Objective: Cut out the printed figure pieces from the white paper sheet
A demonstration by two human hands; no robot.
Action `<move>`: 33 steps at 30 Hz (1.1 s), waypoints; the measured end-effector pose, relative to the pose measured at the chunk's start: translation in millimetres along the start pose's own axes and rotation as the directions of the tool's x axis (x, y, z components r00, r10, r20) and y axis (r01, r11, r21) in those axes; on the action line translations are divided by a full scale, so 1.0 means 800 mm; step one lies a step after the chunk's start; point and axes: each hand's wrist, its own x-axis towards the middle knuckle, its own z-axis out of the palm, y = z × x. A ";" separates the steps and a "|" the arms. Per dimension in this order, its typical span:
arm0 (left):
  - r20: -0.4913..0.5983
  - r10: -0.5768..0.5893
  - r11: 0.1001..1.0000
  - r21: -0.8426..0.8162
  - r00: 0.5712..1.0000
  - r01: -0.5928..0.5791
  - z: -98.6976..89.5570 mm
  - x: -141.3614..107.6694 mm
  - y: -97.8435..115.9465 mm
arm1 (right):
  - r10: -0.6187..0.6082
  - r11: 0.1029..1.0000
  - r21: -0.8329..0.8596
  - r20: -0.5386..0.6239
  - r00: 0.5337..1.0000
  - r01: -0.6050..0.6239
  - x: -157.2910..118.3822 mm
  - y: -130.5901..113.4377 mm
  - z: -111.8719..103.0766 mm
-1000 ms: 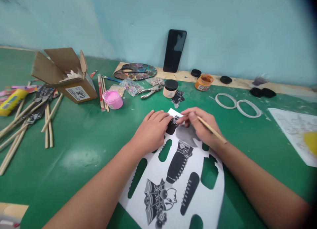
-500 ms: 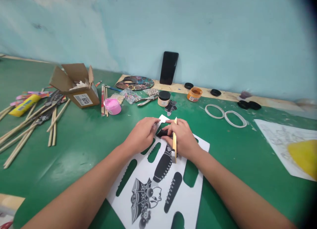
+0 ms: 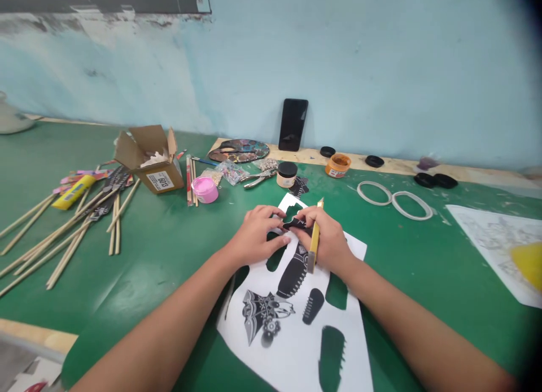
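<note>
A white paper sheet (image 3: 262, 358) printed with black patterned shapes lies on the green table, several shapes cut out of it. Its lower left part bows upward. My left hand (image 3: 258, 236) grips the sheet's upper left part, thumb on top and fingertips by a cut-out hole. In my right hand (image 3: 330, 239) is a yellow utility knife (image 3: 315, 236), held slanting with its metal end toward me. The same hand's thumb and forefinger pinch a black paper piece (image 3: 295, 223) at the hole. Just beyond the sheet lies a small black cutout (image 3: 300, 186).
Wooden sticks (image 3: 68, 228), a yellow tube (image 3: 74, 192) and an open cardboard box (image 3: 158, 174) are at left. A pink jar (image 3: 205, 190), pliers (image 3: 258, 177), black-lidded jar (image 3: 287, 175), orange jar (image 3: 338, 165) and upright phone (image 3: 293, 125) stand behind. White rings (image 3: 411, 205) lie right.
The sheet has shifted and buckled at its left. My left thumb has spread away from its fingers onto the paper. The black piece lifts more in my right fingers, and the knife has tilted.
</note>
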 end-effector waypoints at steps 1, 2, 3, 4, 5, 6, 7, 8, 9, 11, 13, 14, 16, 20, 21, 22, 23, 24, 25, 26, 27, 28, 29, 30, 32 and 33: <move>0.006 -0.009 1.000 0.011 1.000 0.009 0.001 0.000 0.000 | 0.012 1.000 0.017 -0.001 1.000 -0.012 0.000 -0.001 0.000; 0.009 -0.021 1.000 0.019 1.000 0.021 0.002 0.000 0.001 | 0.030 0.999 0.037 -0.002 1.000 -0.030 0.001 -0.002 0.000; 0.010 -0.034 0.999 0.023 0.999 0.034 0.002 0.000 0.002 | 0.052 0.997 0.059 -0.004 0.999 -0.052 0.002 -0.003 -0.001; 0.009 -0.046 0.999 0.022 0.999 0.046 0.002 0.000 0.003 | 0.079 0.993 0.085 -0.007 0.997 -0.078 0.002 -0.004 -0.001; 0.005 -0.057 0.998 0.016 0.998 0.057 0.002 0.000 0.004 | 0.106 0.988 0.113 -0.009 0.994 -0.104 0.003 -0.005 -0.001; 0.003 -0.067 0.998 0.006 0.998 0.067 0.002 0.001 0.005 | 0.133 0.981 0.141 -0.008 0.991 -0.131 0.004 -0.006 -0.001; 0.000 -0.077 0.997 -0.007 0.997 0.077 0.002 0.001 0.006 | 0.159 0.973 0.168 -0.008 0.987 -0.155 0.004 -0.007 -0.001; 0.000 -0.089 0.996 -0.023 0.996 0.089 0.001 0.001 0.007 | 0.182 0.965 0.193 -0.008 0.983 -0.177 0.005 -0.007 0.000; 0.000 -0.099 0.994 -0.042 0.995 0.099 0.001 0.002 0.008 | 0.202 0.957 0.214 -0.008 0.979 -0.196 0.006 -0.007 0.000; 0.008 -0.111 0.991 -0.077 0.994 0.111 0.000 0.002 0.010 | 0.233 0.943 0.250 -0.025 0.972 -0.220 0.007 -0.007 0.001; 0.019 -0.108 0.989 -0.097 0.994 0.109 -0.001 0.003 0.011 | 0.260 0.933 0.275 -0.064 0.964 -0.233 0.010 -0.006 0.001; 0.024 -0.102 0.989 -0.101 0.994 0.104 -0.001 0.003 0.011 | 0.273 0.927 0.287 -0.081 0.959 -0.240 0.011 -0.005 0.001; 0.029 -0.097 0.990 -0.102 0.995 0.099 0.000 0.002 0.011 | 0.313 0.903 0.336 -0.094 0.945 -0.266 0.013 -0.005 0.000; 0.034 -0.085 0.993 -0.076 0.996 0.088 0.001 0.000 0.011 | 0.395 0.806 0.489 -0.027 0.918 -0.333 0.014 -0.007 -0.001; 0.024 -0.077 0.994 -0.075 0.997 0.079 0.001 -0.001 0.011 | 0.402 0.790 0.510 -0.014 0.916 -0.339 0.013 -0.007 -0.001; 0.003 -0.070 0.994 -0.082 0.998 0.070 0.001 -0.001 0.011 | 0.403 0.780 0.525 -0.004 0.915 -0.341 0.013 -0.007 -0.001; -0.026 -0.066 0.993 -0.099 0.998 0.063 0.001 -0.001 0.012 | 0.400 0.773 0.535 0.006 0.916 -0.341 0.012 -0.007 0.000; -0.055 -0.066 0.990 -0.125 0.996 0.058 0.001 -0.001 0.013 | 0.393 0.768 0.544 0.016 0.919 -0.338 0.012 -0.007 0.000; -0.082 -0.071 0.986 -0.157 0.994 0.057 0.001 -0.001 0.014 | 0.381 0.766 0.550 0.028 0.924 -0.332 0.012 -0.006 0.000; -0.106 -0.078 0.980 -0.192 0.991 0.056 0.002 0.000 0.015 | 0.363 0.768 0.552 0.040 0.931 -0.323 0.011 -0.006 0.000; -0.128 -0.086 0.973 -0.226 0.988 0.055 0.002 0.000 0.016 | 0.343 0.774 0.549 0.051 0.938 -0.314 0.011 -0.005 0.000; -0.144 -0.093 0.965 -0.258 0.985 0.053 0.003 0.001 0.016 | 0.327 0.781 0.544 0.064 0.943 -0.308 0.011 -0.005 0.001; -0.153 -0.102 0.956 -0.289 0.983 0.054 0.004 0.002 0.016 | 0.317 0.786 0.537 0.075 0.945 -0.306 0.011 -0.005 0.001; -0.159 -0.114 0.945 -0.321 0.981 0.058 0.005 0.002 0.017 | 0.316 0.789 0.531 0.081 0.945 -0.309 0.011 -0.006 0.001; -0.163 -0.152 0.917 -0.391 0.975 0.077 0.006 0.003 0.017 | 0.338 0.790 0.522 0.069 0.939 -0.322 0.011 -0.007 0.001; -0.165 -0.179 0.899 -0.428 0.970 0.094 0.006 0.003 0.017 | 0.353 0.788 0.522 0.051 0.934 -0.327 0.011 -0.008 0.001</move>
